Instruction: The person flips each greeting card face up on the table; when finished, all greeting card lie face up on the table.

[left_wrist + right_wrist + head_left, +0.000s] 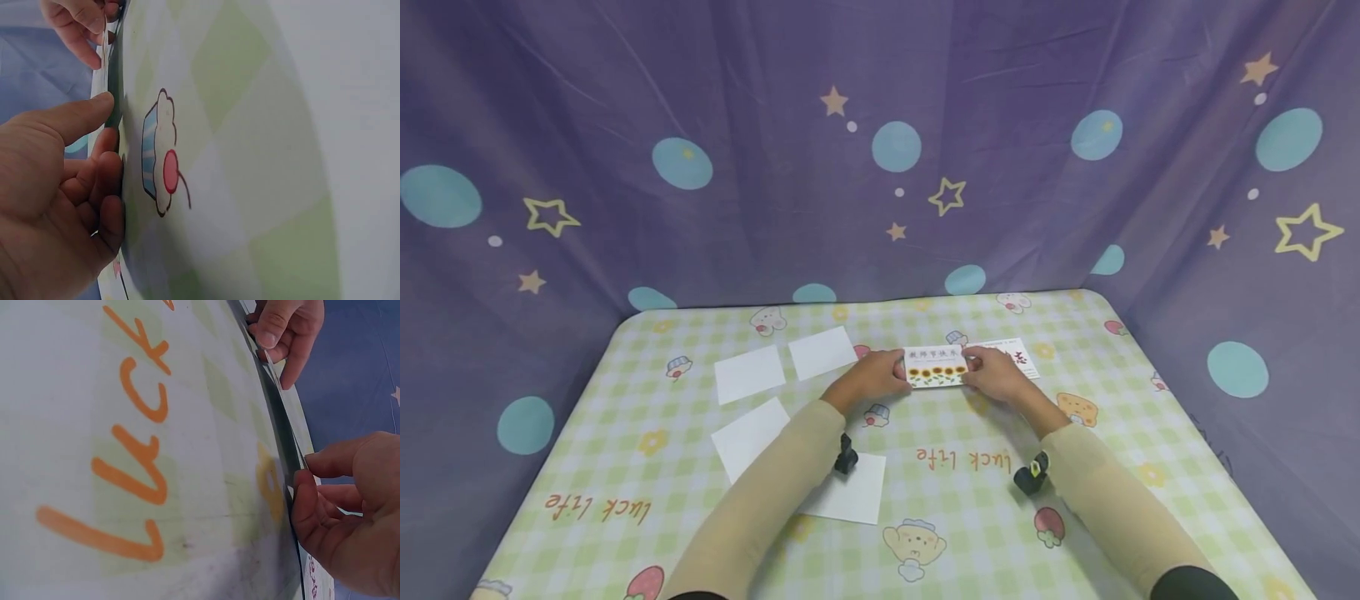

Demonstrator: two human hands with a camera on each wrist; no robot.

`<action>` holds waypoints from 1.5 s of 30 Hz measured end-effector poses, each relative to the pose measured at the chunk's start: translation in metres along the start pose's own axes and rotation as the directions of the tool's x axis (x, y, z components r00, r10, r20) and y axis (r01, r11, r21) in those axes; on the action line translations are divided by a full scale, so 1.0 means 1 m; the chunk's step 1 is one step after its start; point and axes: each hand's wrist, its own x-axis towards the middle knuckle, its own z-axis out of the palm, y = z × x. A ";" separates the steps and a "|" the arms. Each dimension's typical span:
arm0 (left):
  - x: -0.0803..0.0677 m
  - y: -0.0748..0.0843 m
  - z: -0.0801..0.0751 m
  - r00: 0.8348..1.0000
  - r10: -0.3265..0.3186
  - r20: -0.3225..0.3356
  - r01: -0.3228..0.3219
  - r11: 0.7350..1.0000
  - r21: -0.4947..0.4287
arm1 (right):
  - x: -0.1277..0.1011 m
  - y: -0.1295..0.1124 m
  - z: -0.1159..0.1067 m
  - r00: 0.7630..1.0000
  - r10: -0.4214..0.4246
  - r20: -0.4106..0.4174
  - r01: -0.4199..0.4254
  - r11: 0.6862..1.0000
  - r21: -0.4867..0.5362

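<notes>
Pinching the sunflower card (936,367), the left hand (868,379) grips its nine o'clock end. The right hand (996,377) pinches the three o'clock end above the worktop (625,467).

The card (936,367) is white with a row of yellow sunflowers and dark lettering. The worktop (1075,467) wears a pale green and white check with cartoon bears, strawberries and orange script. At twelve o'clock hangs a purple curtain (880,150) with teal dots and yellow stars.

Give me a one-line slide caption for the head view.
Both hands, left hand and right hand, pinch a sunflower card over the checked tablecloth.
</notes>
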 end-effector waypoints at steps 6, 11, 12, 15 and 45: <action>0.001 0.000 0.001 1.000 -0.010 0.017 0.009 0.999 0.042 | 0.002 0.001 0.000 1.000 0.006 -0.006 -0.006 1.000 -0.009; 0.000 -0.001 0.000 0.999 -0.029 0.024 0.028 0.998 0.056 | 0.004 0.003 0.000 1.000 0.010 0.005 -0.010 1.000 0.012; 0.000 -0.001 0.000 0.999 -0.032 0.026 0.031 0.998 0.060 | 0.005 0.003 -0.001 1.000 0.014 0.005 -0.014 1.000 0.017; 0.000 -0.001 0.001 0.999 -0.035 0.024 0.033 0.998 0.057 | 0.006 0.004 -0.001 1.000 0.016 0.004 -0.016 1.000 0.018; -0.028 -0.009 -0.040 0.995 0.053 0.085 -0.068 0.981 0.180 | -0.018 -0.024 0.009 0.990 -0.132 -0.046 0.132 0.991 -0.001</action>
